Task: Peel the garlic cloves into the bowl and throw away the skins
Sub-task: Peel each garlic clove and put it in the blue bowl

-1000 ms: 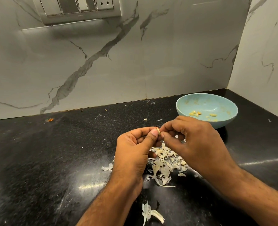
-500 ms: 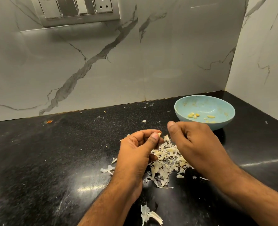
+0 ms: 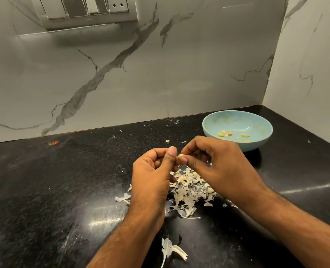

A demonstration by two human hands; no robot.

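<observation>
Pinching one small garlic clove (image 3: pixel 180 156) between thumb and forefinger, the left hand (image 3: pixel 152 176) and right hand (image 3: pixel 216 163) meet fingertip to fingertip above the black counter (image 3: pixel 63 190); remaining fingers curled. Directly beneath: loose pile of skins (image 3: pixel 189 190), with one stray skin (image 3: pixel 171 248) nearer the person. Light blue bowl (image 3: pixel 214 132) behind the right hand holds several peeled cloves (image 3: pixel 225 134).

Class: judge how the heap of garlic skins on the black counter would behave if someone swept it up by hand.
The garlic skins look thin and curled, so probably very light and floppy. Stray flakes lie around, so they would likely scatter or cling rather than slide together.
</observation>
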